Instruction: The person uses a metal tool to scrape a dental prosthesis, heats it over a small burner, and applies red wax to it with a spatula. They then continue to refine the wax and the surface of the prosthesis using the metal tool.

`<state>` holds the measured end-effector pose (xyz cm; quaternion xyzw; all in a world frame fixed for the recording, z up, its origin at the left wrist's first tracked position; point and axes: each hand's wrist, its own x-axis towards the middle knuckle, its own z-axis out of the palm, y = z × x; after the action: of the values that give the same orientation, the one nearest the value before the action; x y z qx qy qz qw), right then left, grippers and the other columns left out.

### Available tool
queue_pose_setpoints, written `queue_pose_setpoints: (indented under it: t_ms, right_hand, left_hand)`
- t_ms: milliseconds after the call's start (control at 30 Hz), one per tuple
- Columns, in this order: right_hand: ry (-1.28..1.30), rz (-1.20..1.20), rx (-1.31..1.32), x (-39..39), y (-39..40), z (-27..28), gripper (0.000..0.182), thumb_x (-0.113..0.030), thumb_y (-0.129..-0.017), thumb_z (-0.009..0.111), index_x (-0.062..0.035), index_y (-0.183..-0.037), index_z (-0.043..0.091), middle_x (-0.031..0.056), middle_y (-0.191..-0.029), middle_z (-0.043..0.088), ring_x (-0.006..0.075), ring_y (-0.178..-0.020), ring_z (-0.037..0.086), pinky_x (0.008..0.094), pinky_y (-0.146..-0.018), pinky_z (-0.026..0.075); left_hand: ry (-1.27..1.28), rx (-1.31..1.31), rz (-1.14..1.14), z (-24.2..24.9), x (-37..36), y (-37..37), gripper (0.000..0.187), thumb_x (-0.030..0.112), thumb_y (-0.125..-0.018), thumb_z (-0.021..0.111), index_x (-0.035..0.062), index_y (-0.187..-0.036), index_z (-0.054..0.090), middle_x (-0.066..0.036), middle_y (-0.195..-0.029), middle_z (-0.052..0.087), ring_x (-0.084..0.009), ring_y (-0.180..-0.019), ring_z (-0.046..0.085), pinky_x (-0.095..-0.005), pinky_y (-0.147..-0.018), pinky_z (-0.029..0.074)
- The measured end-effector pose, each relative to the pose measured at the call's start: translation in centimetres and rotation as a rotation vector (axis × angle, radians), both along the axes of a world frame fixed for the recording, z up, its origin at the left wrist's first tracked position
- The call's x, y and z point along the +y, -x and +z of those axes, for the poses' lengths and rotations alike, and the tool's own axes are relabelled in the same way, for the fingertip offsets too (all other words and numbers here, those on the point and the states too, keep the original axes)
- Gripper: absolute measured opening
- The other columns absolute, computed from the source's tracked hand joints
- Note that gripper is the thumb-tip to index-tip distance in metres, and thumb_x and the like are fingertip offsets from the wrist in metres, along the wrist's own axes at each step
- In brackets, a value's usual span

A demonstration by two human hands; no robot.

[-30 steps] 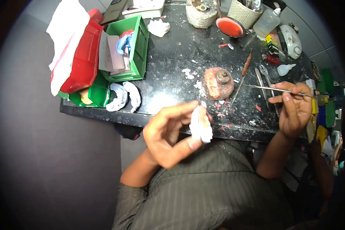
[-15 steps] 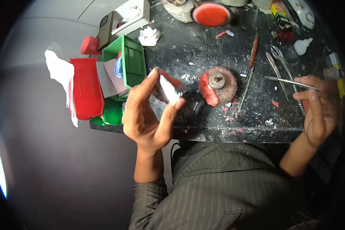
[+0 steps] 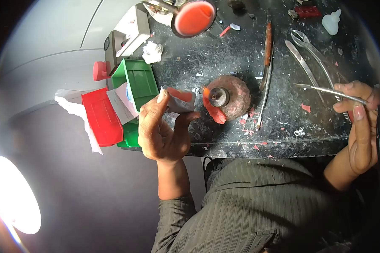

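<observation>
My left hand [image 3: 162, 130] grips a small white plaster dental cast [image 3: 182, 106] with pink wax [image 3: 179, 95] on its upper side, held above the bench between thumb and fingers. Just right of it stands a squat spirit burner [image 3: 236, 99] with a metal wick collar [image 3: 219, 97] and red wax caked on its left side. A small orange glow shows by the collar. At the far right, my right hand [image 3: 361, 107] closes around a slim metal wax carver [image 3: 325, 90], its pointed tip aimed left. Part of that hand fades into the dark image edge.
A pan of red wax [image 3: 194, 17] sits at the back. Behind the carver lie tweezers [image 3: 302, 61], pliers [image 3: 314, 48] and a wooden-handled tool [image 3: 268, 44]. Green [image 3: 143, 84] and red [image 3: 101, 116] bins stand left. Wax scraps litter the black bench [image 3: 173, 63]. A bright lamp [image 3: 14, 196] glows lower left.
The camera view has shifted and turned. My left hand has tilted the cast, so more of its pink wax shows, and it sits nearer the burner. My right hand still holds the carver.
</observation>
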<state>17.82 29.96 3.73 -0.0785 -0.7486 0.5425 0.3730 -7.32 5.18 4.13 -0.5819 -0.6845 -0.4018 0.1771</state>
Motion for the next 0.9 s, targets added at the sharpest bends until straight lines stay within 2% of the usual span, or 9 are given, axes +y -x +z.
queue_pose_setpoints:
  t_ms: [133, 233, 433, 567, 633, 700, 767, 800, 900]
  right_hand:
    - [0.069, -0.027, 0.023, -0.3, 0.2, 0.0, 0.026, 0.007, -0.087, 0.036, 0.0168, -0.1, 0.056, 0.0327, -0.106, 0.06, 0.0356, -0.093, 0.064, 0.0439, -0.091, 0.048]
    - [-0.02, -0.02, -0.022, 0.0, 0.1, 0.0, 0.025, 0.009, -0.087, 0.037, 0.0169, -0.101, 0.056, 0.0326, -0.106, 0.06, 0.0362, -0.091, 0.065, 0.044, -0.09, 0.05]
    - [0.019, 0.023, 0.055, -0.2, 0.8, 0.6, 0.025, 0.014, -0.086, 0.036, 0.0176, -0.102, 0.055, 0.0322, -0.105, 0.06, 0.0372, -0.089, 0.066, 0.0433, -0.088, 0.052]
    - [0.002, 0.001, -0.041, 0.2, -0.1, 0.1, 0.024, 0.007, -0.088, 0.038, 0.0165, -0.097, 0.058, 0.0315, -0.108, 0.058, 0.0374, -0.097, 0.063, 0.0447, -0.092, 0.048]
    - [-0.02, 0.008, -0.092, 0.5, -0.7, -0.4, 0.025, 0.004, -0.089, 0.038, 0.0158, -0.094, 0.059, 0.0313, -0.11, 0.058, 0.037, -0.101, 0.06, 0.0453, -0.095, 0.046]
    - [0.023, -0.067, -0.134, 0.5, -1.0, -1.1, 0.028, -0.001, -0.091, 0.037, 0.0138, -0.089, 0.061, 0.0307, -0.111, 0.057, 0.0354, -0.108, 0.055, 0.0462, -0.1, 0.04]
    - [-0.01, -0.065, -0.17, 0.8, -1.1, -1.0, 0.028, -0.002, -0.092, 0.037, 0.0122, -0.087, 0.061, 0.0307, -0.111, 0.057, 0.0339, -0.11, 0.054, 0.0443, -0.101, 0.038]
    - [-0.002, -0.066, -0.182, 1.0, -1.2, -1.1, 0.028, -0.001, -0.092, 0.037, 0.0122, -0.086, 0.061, 0.0307, -0.112, 0.057, 0.0337, -0.11, 0.054, 0.0433, -0.101, 0.038]
    - [0.006, -0.056, -0.181, 1.4, -1.4, -1.6, 0.026, 0.0, -0.093, 0.039, 0.0119, -0.086, 0.06, 0.0305, -0.113, 0.058, 0.0333, -0.11, 0.055, 0.0415, -0.1, 0.039]
  left_hand:
    - [0.065, 0.096, -0.007, 0.0, 0.4, -0.1, 0.065, -0.005, -0.067, 0.083, -0.0084, -0.124, 0.051, -0.022, -0.1, 0.068, -0.024, -0.086, 0.068, -0.0302, -0.076, 0.055]
    - [0.099, 0.203, 0.049, 0.5, 0.8, -0.6, 0.064, -0.005, -0.067, 0.083, -0.0071, -0.123, 0.053, -0.02, -0.099, 0.068, -0.0243, -0.085, 0.068, -0.0313, -0.075, 0.055]
    - [0.095, 0.218, 0.008, 0.1, 1.1, 0.0, 0.061, -0.005, -0.067, 0.084, -0.0063, -0.121, 0.055, -0.019, -0.095, 0.069, -0.0256, -0.083, 0.069, -0.0333, -0.073, 0.055]
    - [0.084, 0.237, 0.01, 1.4, 0.5, -0.9, 0.063, -0.004, -0.067, 0.083, -0.0079, -0.122, 0.053, -0.021, -0.099, 0.067, -0.0274, -0.085, 0.068, -0.0329, -0.069, 0.057]
    - [-0.032, -0.006, 0.002, 1.3, -0.3, -2.1, 0.063, 0.011, -0.072, 0.084, -0.0011, -0.124, 0.051, -0.017, -0.093, 0.07, -0.0235, -0.082, 0.066, -0.0323, -0.074, 0.052]
    - [-0.22, -0.399, 0.08, 1.5, -0.9, -4.7, 0.071, 0.022, -0.073, 0.085, -0.0017, -0.128, 0.046, -0.016, -0.096, 0.065, -0.0224, -0.079, 0.065, -0.0389, -0.073, 0.056]
    - [-0.272, -0.562, 0.108, 1.7, -2.0, -5.3, 0.08, 0.038, -0.078, 0.082, -0.0081, -0.131, 0.043, -0.016, -0.094, 0.062, -0.0231, -0.071, 0.064, -0.0358, -0.061, 0.055]
    - [-0.298, -0.667, 0.119, 2.2, -1.9, -5.9, 0.082, 0.039, -0.078, 0.082, -0.0081, -0.132, 0.042, -0.014, -0.092, 0.063, -0.0194, -0.066, 0.061, -0.0365, -0.06, 0.055]
    - [-0.351, -0.921, 0.048, 2.7, -2.4, -6.8, 0.082, 0.036, -0.08, 0.08, -0.0083, -0.136, 0.039, -0.013, -0.097, 0.063, -0.0164, -0.072, 0.06, -0.0377, -0.06, 0.056]
